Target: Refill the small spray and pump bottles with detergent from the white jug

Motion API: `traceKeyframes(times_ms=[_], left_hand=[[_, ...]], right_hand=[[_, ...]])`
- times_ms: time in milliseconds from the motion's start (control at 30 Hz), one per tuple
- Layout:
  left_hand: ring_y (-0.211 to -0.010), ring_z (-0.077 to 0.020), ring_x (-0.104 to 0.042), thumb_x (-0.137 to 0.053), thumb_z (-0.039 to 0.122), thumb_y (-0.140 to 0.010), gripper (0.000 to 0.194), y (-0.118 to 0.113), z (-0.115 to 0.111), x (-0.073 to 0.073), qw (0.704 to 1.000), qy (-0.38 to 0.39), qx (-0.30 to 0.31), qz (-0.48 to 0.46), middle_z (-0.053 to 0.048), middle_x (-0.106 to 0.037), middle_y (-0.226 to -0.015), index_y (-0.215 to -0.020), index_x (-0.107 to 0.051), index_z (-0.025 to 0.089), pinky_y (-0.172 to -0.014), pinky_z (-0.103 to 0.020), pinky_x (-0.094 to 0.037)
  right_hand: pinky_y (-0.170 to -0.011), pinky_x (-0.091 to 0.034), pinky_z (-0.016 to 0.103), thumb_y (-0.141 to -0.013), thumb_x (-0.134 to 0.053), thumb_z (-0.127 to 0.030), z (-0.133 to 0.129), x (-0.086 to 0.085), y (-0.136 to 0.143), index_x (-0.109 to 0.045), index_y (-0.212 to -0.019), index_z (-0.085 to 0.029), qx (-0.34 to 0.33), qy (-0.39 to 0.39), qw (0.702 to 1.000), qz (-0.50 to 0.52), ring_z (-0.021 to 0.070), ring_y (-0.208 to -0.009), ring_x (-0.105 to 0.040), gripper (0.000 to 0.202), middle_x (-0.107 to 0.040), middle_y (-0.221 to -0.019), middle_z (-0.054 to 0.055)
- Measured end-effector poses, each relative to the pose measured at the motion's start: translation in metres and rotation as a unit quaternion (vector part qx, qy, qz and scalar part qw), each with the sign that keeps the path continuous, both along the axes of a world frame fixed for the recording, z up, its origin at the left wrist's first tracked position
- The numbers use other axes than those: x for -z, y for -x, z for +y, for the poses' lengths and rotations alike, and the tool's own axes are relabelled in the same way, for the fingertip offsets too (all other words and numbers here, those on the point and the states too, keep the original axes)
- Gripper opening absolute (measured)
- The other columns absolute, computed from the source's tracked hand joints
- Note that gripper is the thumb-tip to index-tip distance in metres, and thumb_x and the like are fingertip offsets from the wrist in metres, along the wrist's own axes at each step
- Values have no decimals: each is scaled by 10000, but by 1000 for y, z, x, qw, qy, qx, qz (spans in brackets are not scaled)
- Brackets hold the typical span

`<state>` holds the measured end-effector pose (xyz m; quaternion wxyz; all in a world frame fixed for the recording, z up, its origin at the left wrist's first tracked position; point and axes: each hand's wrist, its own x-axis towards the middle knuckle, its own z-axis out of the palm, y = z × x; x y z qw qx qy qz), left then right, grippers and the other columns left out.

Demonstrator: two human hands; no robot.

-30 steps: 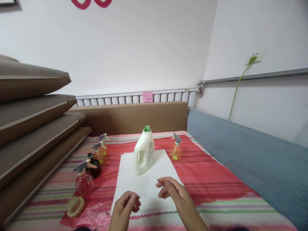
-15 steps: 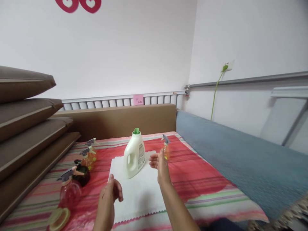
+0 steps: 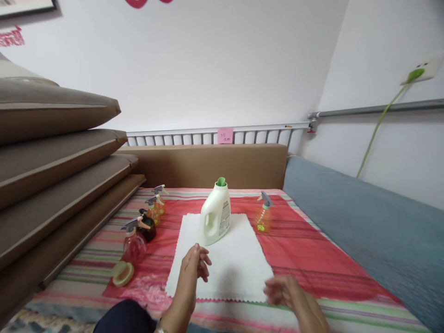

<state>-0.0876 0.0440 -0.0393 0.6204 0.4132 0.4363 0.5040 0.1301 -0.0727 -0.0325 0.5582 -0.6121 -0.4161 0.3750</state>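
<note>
A white detergent bottle (image 3: 218,208) stands upright on a white cloth (image 3: 246,259) with a scalloped edge. Its cap is off and a green spout (image 3: 221,181) shows in the neck. My left hand (image 3: 194,267) hovers over the cloth just in front of the bottle, fingers apart and holding nothing. Over the cloth's near right corner is my right hand (image 3: 282,290), slightly blurred, its fingers loosely bent with nothing in them. Neither hand touches the bottle. An orange spray bottle (image 3: 263,219) stands to the right of the cloth.
On the left stand a pink spray bottle (image 3: 134,247), a dark bottle (image 3: 149,230) and more spray bottles (image 3: 152,213) behind. A pale green round lid (image 3: 122,273) lies in front. Stacked brown cushions (image 3: 62,152) flank the left; a blue bolster (image 3: 347,208) borders the right.
My right hand has pulled back from near the orange spray bottle toward the cloth's near right corner. My left hand is now closer to the detergent bottle. The view has turned left.
</note>
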Motion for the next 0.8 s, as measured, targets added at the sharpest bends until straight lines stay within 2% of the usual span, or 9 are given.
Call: traceKeyframes(times_ms=[67, 133, 233, 300, 400, 467, 600, 700, 800], left_hand=[[-396, -104, -487, -559, 718, -641, 591, -2, -4, -11, 998, -57, -29, 0, -11, -604, -609, -785, -592, 146, -353, -220, -369], [-440, -93, -481, -532, 630, -745, 493, 3, -7, -28, 991, -123, -54, 12, -7, -601, -657, -826, -601, 149, -387, -204, -361], [-426, -89, -442, -457, 599, -812, 505, 19, -2, -52, 978, -186, -54, 81, 3, -551, -535, -645, -604, 146, -425, -207, -323], [-372, -84, -393, -375, 621, -836, 622, 29, 10, -60, 969, -196, -47, 145, 7, -467, -396, -459, -542, 155, -422, -217, -268], [-286, -83, -320, -275, 718, -799, 739, 37, 36, -54, 966, -136, -39, 218, 13, -342, -278, -311, -424, 184, -394, -235, -198], [-256, -87, -293, -229, 782, -752, 758, 37, 54, -44, 966, -87, -36, 239, 19, -298, -260, -285, -369, 201, -379, -240, -179], [-239, -83, -233, -191, 854, -679, 750, 35, 79, -25, 967, -34, -36, 248, 36, -255, -262, -291, -313, 223, -365, -239, -142], [-241, -83, -226, -173, 870, -660, 752, 34, 84, -21, 967, -20, -34, 252, 38, -251, -258, -302, -314, 225, -364, -235, -143], [-244, -80, -261, -196, 878, -646, 764, 35, 75, -13, 966, -35, -24, 255, 30, -276, -253, -295, -328, 212, -370, -234, -174]], right_hand=[[-659, -523, 377, -655, -427, -817, 35, -19, 9, -672, -708, -171, -2, -47, 998, 47, 240, -625, -650, 693, -688, -675, 116], [-588, -502, 319, -668, -400, -826, 66, -34, 20, -644, -655, -162, -13, -57, 997, 58, 193, -567, -627, 707, -657, -617, 83], [-504, -469, 276, -711, -318, -821, 97, -43, 29, -581, -532, -170, -37, -47, 995, 74, 145, -467, -575, 725, -588, -507, 37], [-438, -418, 244, -746, -242, -809, 110, -40, 27, -508, -441, -182, -41, -29, 996, 79, 111, -384, -509, 746, -506, -407, 4], [-349, -285, 205, -818, -175, -748, 125, -27, 17, -401, -383, -196, -38, 34, 996, 80, 63, -283, -364, 738, -366, -313, -49], [-328, -226, 193, -868, -245, -682, 133, -16, 8, -400, -434, -193, -36, 96, 991, 82, 44, -272, -281, 672, -322, -334, -93], [-331, -250, 177, -904, -438, -523, 144, 3, -8, -498, -618, -166, -27, 192, 979, 67, 29, -314, -253, 461, -363, -443, -123], [-344, -277, 177, -907, -455, -497, 145, 12, -12, -518, -649, -161, -19, 215, 976, 34, 30, -327, -281, 428, -392, -464, -117], [-349, -281, 195, -906, -381, -564, 137, 23, -10, -472, -537, -178, -17, 216, 976, -15, 43, -295, -276, 542, -336, -389, -122]])
